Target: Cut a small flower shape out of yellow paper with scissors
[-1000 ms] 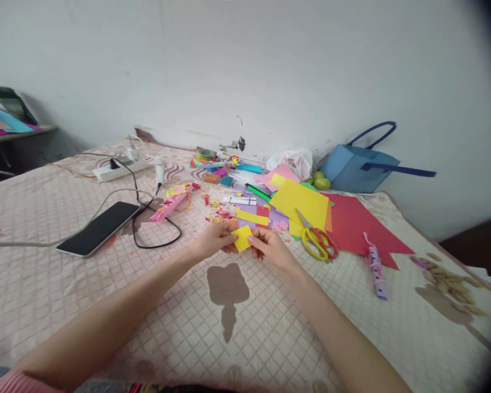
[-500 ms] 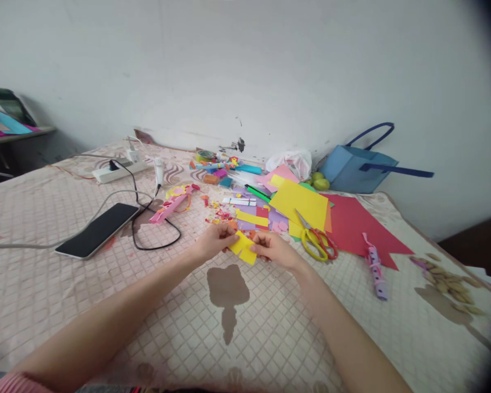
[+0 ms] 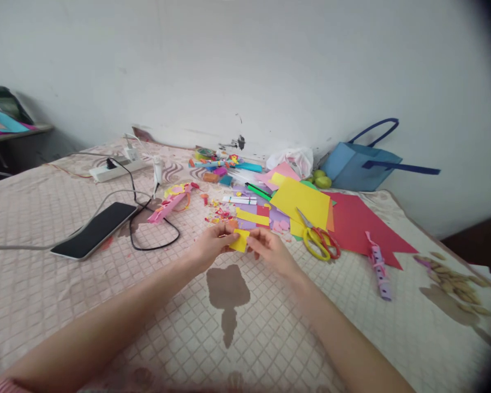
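Note:
A small yellow paper piece is pinched between the thumb and fingers of my left hand, above the patterned tablecloth. My right hand is at the paper's right edge with its fingers bent near it; whether they grip the paper is hard to tell. Just beyond my hands lie a yellow strip and small colourful scraps. Scissors with yellow and red handles rest right of my right hand, partly on a large yellow sheet.
On the left are a phone, a black cable and a power strip. Red paper, a rolled purple tube and a brown pile lie to the right. A blue bag stands against the wall.
The yellow paper, earlier spread wider with a slit showing, now appears as a smaller, single square. My right fingers have shifted slightly, and the view has moved a little.

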The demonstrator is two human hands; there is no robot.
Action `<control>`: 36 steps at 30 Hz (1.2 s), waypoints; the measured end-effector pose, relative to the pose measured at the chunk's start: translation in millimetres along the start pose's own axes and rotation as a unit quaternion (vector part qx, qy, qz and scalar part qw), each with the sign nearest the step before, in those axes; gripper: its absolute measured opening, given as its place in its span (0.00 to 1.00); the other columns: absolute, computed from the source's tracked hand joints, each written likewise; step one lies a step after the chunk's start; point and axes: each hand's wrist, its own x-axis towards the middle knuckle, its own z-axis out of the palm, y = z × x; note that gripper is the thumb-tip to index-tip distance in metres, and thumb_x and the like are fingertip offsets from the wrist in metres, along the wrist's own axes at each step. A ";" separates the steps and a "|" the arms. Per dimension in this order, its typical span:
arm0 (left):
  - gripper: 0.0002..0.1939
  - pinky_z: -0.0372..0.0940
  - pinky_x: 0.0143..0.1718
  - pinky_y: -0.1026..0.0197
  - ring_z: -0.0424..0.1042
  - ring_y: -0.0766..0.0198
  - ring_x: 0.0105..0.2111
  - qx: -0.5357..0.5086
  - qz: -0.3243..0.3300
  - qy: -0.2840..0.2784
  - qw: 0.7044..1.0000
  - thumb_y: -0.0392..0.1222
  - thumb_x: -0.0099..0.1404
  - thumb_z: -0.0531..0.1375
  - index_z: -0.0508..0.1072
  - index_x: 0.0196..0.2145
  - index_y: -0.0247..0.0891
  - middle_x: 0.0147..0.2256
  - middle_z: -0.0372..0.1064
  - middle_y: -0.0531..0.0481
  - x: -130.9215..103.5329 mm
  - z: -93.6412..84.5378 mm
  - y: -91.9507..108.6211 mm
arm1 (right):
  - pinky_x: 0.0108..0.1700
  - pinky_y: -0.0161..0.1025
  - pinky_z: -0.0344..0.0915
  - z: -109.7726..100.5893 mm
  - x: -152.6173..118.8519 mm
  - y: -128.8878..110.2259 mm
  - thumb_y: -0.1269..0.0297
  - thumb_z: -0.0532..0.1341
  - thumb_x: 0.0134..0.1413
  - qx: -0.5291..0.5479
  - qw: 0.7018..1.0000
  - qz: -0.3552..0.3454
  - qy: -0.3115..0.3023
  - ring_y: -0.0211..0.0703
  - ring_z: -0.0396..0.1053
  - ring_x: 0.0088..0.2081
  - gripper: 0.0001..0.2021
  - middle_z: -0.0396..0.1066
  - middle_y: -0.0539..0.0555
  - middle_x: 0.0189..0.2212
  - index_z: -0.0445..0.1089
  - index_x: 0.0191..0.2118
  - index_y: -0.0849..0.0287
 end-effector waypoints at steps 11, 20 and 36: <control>0.15 0.64 0.36 0.62 0.68 0.64 0.38 0.319 0.281 -0.092 0.900 0.27 0.57 0.53 0.69 0.41 0.38 0.38 0.67 0.47 -1.9 -3.7 5.2 | 0.20 0.31 0.54 7.4 -2.5 1.6 0.59 0.66 0.42 0.173 0.980 0.095 0.016 0.32 0.59 0.19 0.12 0.62 0.45 0.16 0.62 0.24 0.58; 0.04 0.65 0.40 0.61 0.69 0.63 0.37 0.226 0.256 -0.030 0.939 0.36 0.57 0.60 0.73 0.32 0.37 0.35 0.68 0.47 0.9 -2.0 3.7 | 0.38 0.38 0.64 10.0 -5.8 -2.7 0.67 0.59 0.50 0.064 0.992 -0.095 0.056 0.40 0.66 0.37 0.07 0.67 0.49 0.34 0.63 0.37 0.53; 0.11 0.64 0.34 0.63 0.69 0.66 0.30 0.128 0.152 -0.020 0.980 0.43 0.53 0.65 0.69 0.27 0.33 0.28 0.70 0.50 -6.6 7.3 4.2 | 0.33 0.37 0.63 26.9 -10.8 2.8 0.59 0.62 0.50 0.094 0.984 -0.052 0.142 0.38 0.64 0.28 0.08 0.66 0.48 0.25 0.65 0.28 0.56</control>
